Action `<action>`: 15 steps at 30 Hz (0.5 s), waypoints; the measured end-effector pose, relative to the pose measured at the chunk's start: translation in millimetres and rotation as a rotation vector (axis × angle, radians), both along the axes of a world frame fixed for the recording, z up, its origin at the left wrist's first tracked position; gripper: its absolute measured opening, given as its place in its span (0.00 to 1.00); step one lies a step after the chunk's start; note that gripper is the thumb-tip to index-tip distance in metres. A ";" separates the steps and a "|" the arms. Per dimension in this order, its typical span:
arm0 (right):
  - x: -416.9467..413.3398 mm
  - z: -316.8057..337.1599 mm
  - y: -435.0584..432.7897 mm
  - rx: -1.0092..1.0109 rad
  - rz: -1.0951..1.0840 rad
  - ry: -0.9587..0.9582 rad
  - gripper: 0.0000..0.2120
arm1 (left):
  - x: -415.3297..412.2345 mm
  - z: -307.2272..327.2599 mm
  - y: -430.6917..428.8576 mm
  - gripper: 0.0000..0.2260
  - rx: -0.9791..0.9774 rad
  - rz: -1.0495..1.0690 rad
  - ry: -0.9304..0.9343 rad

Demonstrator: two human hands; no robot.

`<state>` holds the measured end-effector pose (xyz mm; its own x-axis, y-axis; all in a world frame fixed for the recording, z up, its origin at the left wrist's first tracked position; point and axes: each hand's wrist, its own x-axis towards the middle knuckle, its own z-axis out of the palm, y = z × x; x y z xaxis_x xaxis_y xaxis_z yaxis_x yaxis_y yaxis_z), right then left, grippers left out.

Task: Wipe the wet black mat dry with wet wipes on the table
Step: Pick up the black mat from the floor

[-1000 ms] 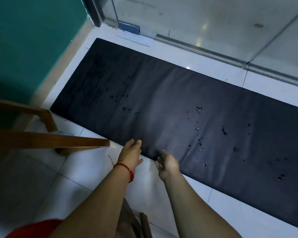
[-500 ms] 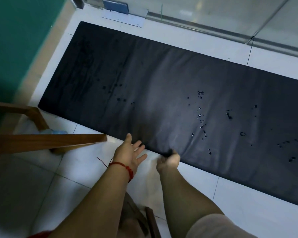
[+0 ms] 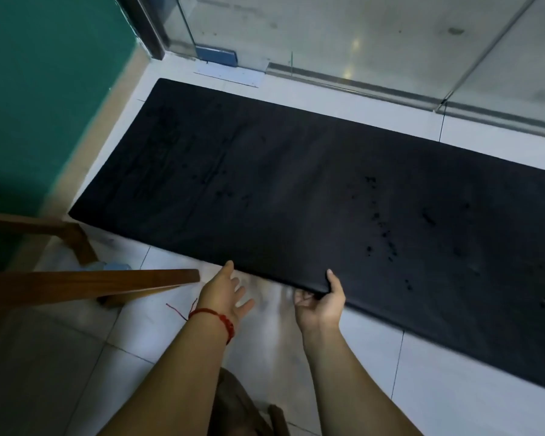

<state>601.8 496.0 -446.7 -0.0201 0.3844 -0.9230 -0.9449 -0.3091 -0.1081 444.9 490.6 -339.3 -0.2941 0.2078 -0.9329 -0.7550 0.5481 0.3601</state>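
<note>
Across the middle of the frame, the black mat lies on the tiled floor, running from the upper left to the right edge. A moment ago its near edge was flat on the tiles. Now that edge is raised at lower centre, where the right hand has it in a pinching grip, thumb on top and fingers curled beneath. The left hand has moved up beside the lifted edge. Its grip is spread and holds nothing, and I cannot tell whether its fingertip touches the mat.

I judge that the mat is being picked up and that wiping has not begun. The water drops are still beaded on the right half, and no wipes or worktop are in view. Tilting the mat could send those drops running.

At the left of the frame, a wooden frame stands just beside the mat's near left corner and could snag it as it comes up. The green wall fills the upper left, and a glass door runs along the top, near the far edge.
</note>
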 end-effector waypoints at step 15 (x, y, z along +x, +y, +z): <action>28.7 104.3 48.5 0.156 -0.203 -0.196 0.14 | -31.0 15.3 65.5 0.14 0.236 -0.009 -0.017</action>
<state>630.5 544.5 -342.4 0.2435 0.4998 -0.8312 -0.9421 -0.0818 -0.3252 413.8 556.1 -324.0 -0.2761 0.4234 -0.8628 -0.7575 0.4567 0.4665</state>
